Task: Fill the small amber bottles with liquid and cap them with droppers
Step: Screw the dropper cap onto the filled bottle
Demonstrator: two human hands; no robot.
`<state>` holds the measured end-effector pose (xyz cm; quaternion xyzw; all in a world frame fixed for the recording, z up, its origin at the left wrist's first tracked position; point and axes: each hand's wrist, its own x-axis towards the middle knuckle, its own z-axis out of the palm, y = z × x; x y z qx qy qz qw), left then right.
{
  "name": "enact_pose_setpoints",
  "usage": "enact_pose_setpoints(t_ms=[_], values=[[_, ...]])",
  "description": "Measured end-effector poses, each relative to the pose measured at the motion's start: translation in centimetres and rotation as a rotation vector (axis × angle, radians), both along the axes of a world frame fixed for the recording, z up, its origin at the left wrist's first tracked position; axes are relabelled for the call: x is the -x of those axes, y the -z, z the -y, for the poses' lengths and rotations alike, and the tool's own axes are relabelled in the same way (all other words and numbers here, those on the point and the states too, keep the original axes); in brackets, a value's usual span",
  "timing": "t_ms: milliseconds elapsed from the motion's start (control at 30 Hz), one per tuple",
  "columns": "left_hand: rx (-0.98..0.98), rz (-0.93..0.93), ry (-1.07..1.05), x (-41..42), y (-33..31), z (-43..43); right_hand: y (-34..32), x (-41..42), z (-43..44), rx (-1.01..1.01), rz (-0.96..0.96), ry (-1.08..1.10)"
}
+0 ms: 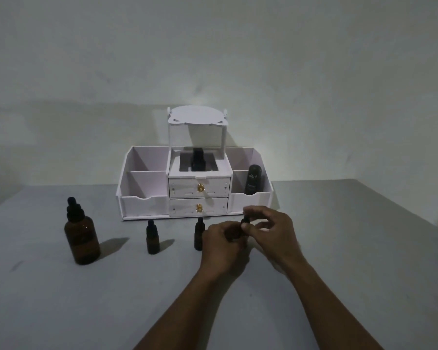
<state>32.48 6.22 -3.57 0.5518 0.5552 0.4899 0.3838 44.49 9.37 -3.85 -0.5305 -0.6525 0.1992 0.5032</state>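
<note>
Head view: just right of the frame's centre, the left hand (220,246) has its fingers curled round a small amber bottle (234,235), hiding most of the bottle body. The right hand (271,231) pinches the dropper cap (245,221) on its neck between thumb and forefinger, with the remaining fingers loosely spread. Whether the bottle rests on the surface (339,248) or is lifted cannot be told.

Step in hand, as judged: turning the dropper cap on the neck. The direction of the turn cannot be read.

- Keep the bottle upright and hold the body still; only the right hand rotates.
- Keep the cap square to the neck, since a tilted cap is likely to cross-thread.
- Grip the cap's rigid collar, not the rubber bulb.

Two more small bottles (152,237) (199,233) stand capped left of the hands. The large amber bottle (81,236) stands further left, probably the liquid source.
</note>
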Motion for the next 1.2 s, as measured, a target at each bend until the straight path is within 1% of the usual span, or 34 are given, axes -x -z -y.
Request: enact_pose_setpoints(t_ms=[100, 233, 367, 467, 733, 1067, 1200], values=[[0.003, 0.020, 0.003, 0.0, 0.0, -0.1, 0.1, 0.1, -0.1, -0.014, 0.033, 0.021], [-0.002, 0.009, 0.002, 0.0, 0.3, -0.2, 0.2, 0.3, -0.3, -0.031, 0.025, 0.031], [0.022, 0.032, 0.007, 0.2, 0.4, -0.4, 0.2, -0.1, -0.3, -0.027, 0.044, 0.001], [0.023, 0.046, -0.002, 0.1, 0.3, -0.3, 0.1, -0.5, -0.2, -0.007, 0.025, -0.037], [0.014, -0.003, 0.000, -0.2, 0.8, -0.6, 0.1, -0.3, -0.2, -0.009, 0.062, -0.052], [0.001, 0.021, 0.007, -0.1, 1.2, -1.0, 0.3, -0.5, -0.5, -0.007, 0.077, -0.084], [0.025, 0.030, -0.005, -0.3, 1.3, -1.3, 0.1, -0.7, -0.4, -0.041, 0.054, -0.076]])
